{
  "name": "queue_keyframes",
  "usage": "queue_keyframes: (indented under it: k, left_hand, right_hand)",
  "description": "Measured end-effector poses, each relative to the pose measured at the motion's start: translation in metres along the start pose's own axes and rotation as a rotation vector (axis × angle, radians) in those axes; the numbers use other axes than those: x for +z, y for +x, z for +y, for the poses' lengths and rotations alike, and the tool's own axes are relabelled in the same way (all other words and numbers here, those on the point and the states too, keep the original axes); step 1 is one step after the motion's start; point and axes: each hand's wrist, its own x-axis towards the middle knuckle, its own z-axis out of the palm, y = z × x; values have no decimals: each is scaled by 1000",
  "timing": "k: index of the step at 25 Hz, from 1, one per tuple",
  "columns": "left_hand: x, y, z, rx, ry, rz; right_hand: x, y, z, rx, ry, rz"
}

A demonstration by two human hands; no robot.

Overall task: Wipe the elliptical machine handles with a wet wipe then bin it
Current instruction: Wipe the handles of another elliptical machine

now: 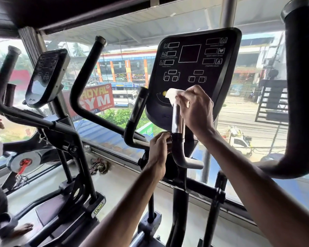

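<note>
**Wet wipe** (170,96): white, thin, limp, crumpled. Judged near weightless, damp, and liable to tear if snagged. It is bunched under the right hand's fingers, capping the tip of the inner handle.

**Right hand** (196,109): closed, pinching the wipe round that tip.

**Left hand** (158,148): just below, fingers curled on the same handle where the bright metal sleeve meets matte black tube.

**Inner handle** (177,120): rigid, smooth cylinder, probably slick when wet. Best wrapped fully and drawn downward.

**Console** (194,68): glossy black, just behind both hands.
</note>
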Motion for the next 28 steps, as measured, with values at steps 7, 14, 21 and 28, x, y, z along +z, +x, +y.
queue_keyframes:
  k: [7, 14, 21, 28]
  left_hand:
    - [0, 2, 4, 9, 56, -20]
    - [-2, 1, 6, -5, 51, -34]
    - [-6, 5, 4, 6, 41, -74]
    - [-11, 8, -3, 6, -11, -87]
  right_hand:
    - [-3, 0, -3, -84, -33, 4]
    - [-6, 3, -7, -155, -61, -27]
    - [-5, 1, 5, -45, -3, 30]
    - [-12, -76, -8, 57, 183, 85]
